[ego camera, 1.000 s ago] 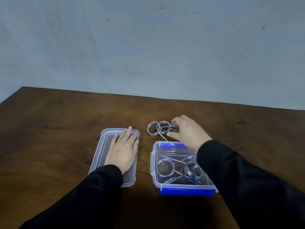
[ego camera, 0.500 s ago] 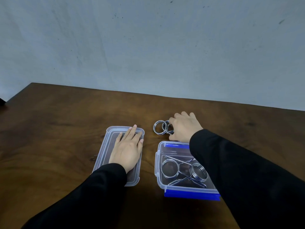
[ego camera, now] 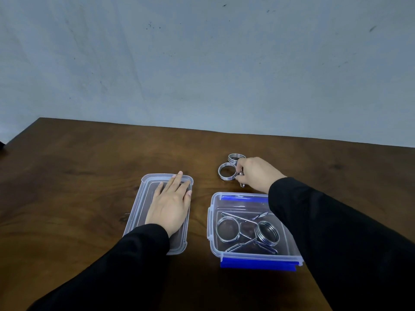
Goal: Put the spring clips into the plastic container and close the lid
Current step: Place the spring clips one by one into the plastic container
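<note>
Your wooden table (ego camera: 67,187) fills the lower half of the frame under a bare grey wall (ego camera: 202,63), and everything you need sits close together near the centre, likely so neither arm has to stretch. Your left hand (ego camera: 171,204) lies flat and open, palm down with fingers spread, on the clear lid (ego camera: 140,198) at lower centre-left; that reads as parking the lid and keeping it steady until you need it, and it lies just beside the box so closing will be a short move. The clear plastic container (ego camera: 212,221), with its blue latches (ego camera: 258,263) at the near and far edges, stands open at lower centre-right, and two spring clips (ego camera: 247,232) already rest inside it, their wire handles crossed over each other. Just beyond the container's far edge, at centre frame, your right hand (ego camera: 256,173) is curled around the handles of the two loose spring clips (ego camera: 227,172), whose coiled rings stick out to the left of your fingers; I judge you have them pinched by the handles because that is the easiest part to grip, though your palm hides whether the hold is firm. These two still rest on or barely above the table, so half the clips remain outside and the lid is not yet on. No brand, label or writing can be read anywhere on the container, lid or clips.
</note>
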Motion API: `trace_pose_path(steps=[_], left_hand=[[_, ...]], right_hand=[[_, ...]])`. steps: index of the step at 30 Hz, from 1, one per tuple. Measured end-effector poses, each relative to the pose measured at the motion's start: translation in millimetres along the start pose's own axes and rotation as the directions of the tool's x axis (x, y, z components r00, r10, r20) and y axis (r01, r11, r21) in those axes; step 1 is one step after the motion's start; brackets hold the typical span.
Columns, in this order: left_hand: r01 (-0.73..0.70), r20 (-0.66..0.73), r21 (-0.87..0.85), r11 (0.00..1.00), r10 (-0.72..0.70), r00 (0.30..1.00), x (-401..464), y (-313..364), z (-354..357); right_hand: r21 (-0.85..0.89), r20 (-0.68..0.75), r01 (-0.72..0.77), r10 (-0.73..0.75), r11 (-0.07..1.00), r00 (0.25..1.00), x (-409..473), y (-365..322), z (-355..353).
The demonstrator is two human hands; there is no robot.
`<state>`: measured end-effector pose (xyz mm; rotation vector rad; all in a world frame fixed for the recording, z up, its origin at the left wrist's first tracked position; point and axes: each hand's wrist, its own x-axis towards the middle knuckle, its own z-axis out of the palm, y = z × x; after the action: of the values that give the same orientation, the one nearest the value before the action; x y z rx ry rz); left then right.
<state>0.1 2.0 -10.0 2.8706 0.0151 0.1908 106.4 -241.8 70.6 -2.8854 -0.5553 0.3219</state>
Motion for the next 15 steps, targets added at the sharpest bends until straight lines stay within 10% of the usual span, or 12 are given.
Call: trace_pose_path(steps=[6,15], left_hand=[[0.012,0.005,0.0,1.0,-0.012,1.0,-0.1,-0.3,-1.0],[0.014,0.014,-0.001,1.0,-0.014,1.0,0.2,0.4,-1.3]], right_hand=[[-0.045,-0.231,-0.144,0.13,0.989,0.964,5.2,5.2,13.1],[0.179,0.016,-0.288,0.29,0.941,0.957,8.6,17.2,15.9]])
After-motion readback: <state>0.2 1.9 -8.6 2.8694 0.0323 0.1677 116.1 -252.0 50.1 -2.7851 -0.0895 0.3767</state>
